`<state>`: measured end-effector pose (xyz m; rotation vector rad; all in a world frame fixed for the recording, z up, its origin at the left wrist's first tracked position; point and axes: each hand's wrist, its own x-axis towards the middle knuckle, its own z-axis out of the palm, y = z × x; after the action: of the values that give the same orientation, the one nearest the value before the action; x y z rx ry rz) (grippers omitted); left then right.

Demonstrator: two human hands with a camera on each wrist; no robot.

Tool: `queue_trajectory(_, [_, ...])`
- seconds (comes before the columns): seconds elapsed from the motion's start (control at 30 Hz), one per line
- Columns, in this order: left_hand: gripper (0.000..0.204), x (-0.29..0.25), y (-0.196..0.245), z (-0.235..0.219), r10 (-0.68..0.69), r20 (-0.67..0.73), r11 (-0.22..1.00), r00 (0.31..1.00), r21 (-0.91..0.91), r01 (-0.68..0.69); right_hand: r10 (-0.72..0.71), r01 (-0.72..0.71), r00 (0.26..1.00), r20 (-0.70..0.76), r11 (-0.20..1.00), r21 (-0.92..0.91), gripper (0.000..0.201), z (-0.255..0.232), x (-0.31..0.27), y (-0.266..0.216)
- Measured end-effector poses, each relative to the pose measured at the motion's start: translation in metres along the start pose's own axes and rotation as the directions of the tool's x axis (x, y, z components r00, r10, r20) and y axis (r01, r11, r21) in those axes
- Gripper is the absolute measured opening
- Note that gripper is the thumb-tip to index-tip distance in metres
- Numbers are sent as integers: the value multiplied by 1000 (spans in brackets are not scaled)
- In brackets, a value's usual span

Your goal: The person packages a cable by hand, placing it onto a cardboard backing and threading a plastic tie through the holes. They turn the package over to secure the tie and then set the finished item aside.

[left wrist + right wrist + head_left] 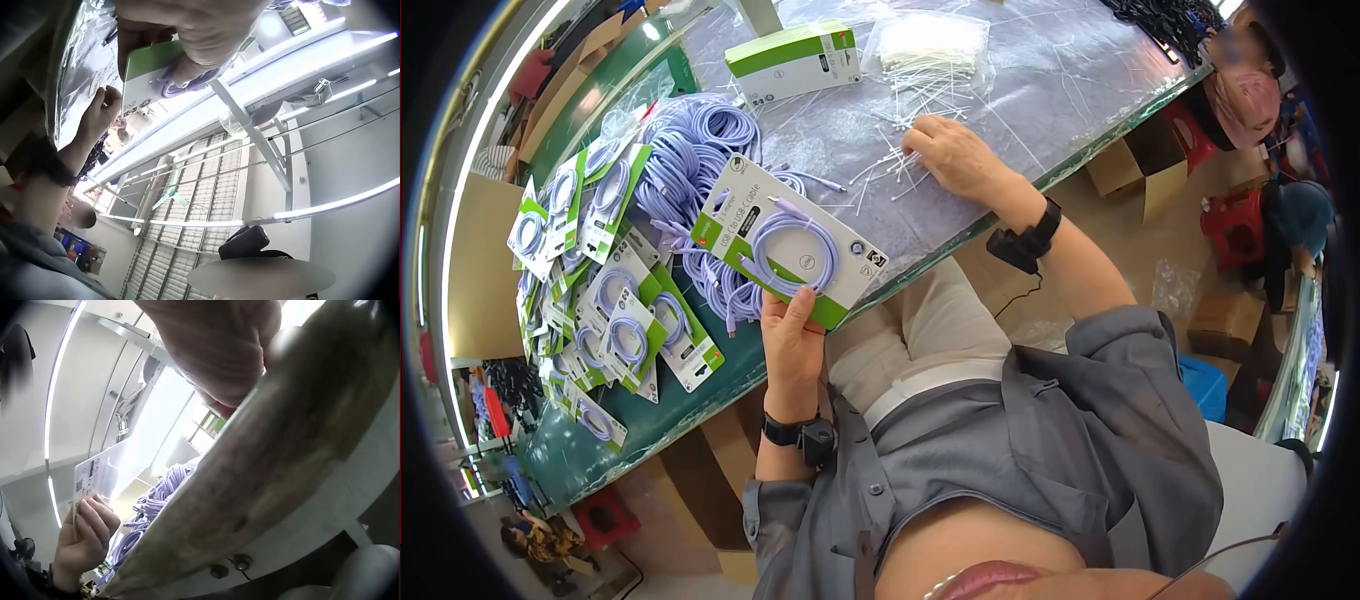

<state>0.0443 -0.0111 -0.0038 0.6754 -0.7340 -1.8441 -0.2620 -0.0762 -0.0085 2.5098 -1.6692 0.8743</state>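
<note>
My left hand (792, 345) pinches the lower edge of a white and green USB-C cable card (735, 215), thumb in front. A coiled lilac cable (834, 262) lies on the card's face. In the right wrist view the left hand (87, 534) shows fingers across the card's back. My right hand (958, 158) is low over the table, fingers bent down among loose white cable ties (887, 165). Its fingertips are hidden, so I cannot tell whether they pinch a tie. Beyond it lies an opened clear bag of cable ties (930, 48).
Loose lilac cables (690, 140) are heaped left of the card. Several carded cables (615, 310) pile up at the table's left. A stack of green and white cards (795, 68) stands at the back. The table edge (960, 235) runs before my lap; other people sit at right.
</note>
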Motion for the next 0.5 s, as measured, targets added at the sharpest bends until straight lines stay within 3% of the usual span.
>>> queue_trajectory(0.13, [38,-5,-7,-5,-6,4,1000,1000,11,6,-76,75,995,61,997,25,8,-10,-10,0])
queue_trajectory(0.37, [35,-1,-17,16,-73,29,995,997,-65,75,-80,65,983,165,994,93,9,-21,-25,-1])
queue_trajectory(0.43, [35,1,-18,22,-112,23,984,993,-140,114,71,-202,917,393,932,302,4,-38,-30,-18])
queue_trajectory(0.47, [34,0,-19,24,-152,24,965,988,-214,154,47,-185,916,399,930,316,4,-46,-32,-27])
queue_trajectory(0.5, [34,1,-20,29,-156,46,960,987,-230,163,98,-327,895,436,809,488,6,-55,-35,-35])
